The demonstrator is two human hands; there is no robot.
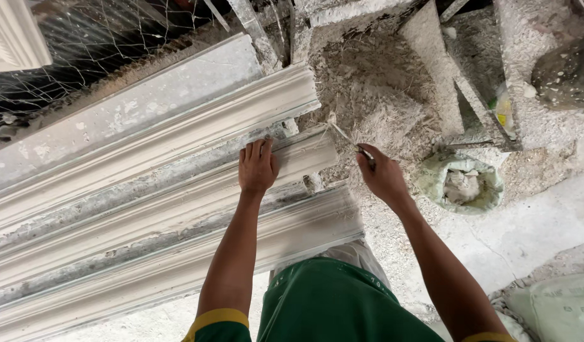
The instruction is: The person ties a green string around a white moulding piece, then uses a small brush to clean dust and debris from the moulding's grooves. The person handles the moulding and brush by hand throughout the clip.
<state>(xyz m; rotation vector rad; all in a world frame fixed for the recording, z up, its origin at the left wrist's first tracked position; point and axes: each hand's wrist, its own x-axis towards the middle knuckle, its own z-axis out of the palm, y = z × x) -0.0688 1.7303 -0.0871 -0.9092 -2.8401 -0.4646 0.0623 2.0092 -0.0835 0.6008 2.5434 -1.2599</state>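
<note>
Three long white plaster cornice mouldings lie side by side on a work surface, running from the lower left up toward the middle of the view. The left hand (258,167) rests flat, fingers together and stretched out, on the middle moulding (178,202) close to its right end, pressing down on its top face without gripping anything. The right hand (382,176) hovers just past the ends of the mouldings, closed around a thin tool (352,142) whose narrow blade or rod points up and left toward the end of the middle moulding; the tool's tip is too small to tell what it touches. The two hands are apart, with the moulding's end between them.

The upper moulding (197,130) lies just above the left hand, and the lower moulding (197,253) lies nearer the person's body. Both arms show green sleeves with yellow cuffs. To the right of the right hand, on the dusty floor, sits an open greenish sack (462,183) holding pale lumps. A heap of fibrous plaster debris (374,95) spreads behind the right hand. Wire netting (95,50) hangs in the upper left, and another pale sack (561,307) lies in the lower right corner
</note>
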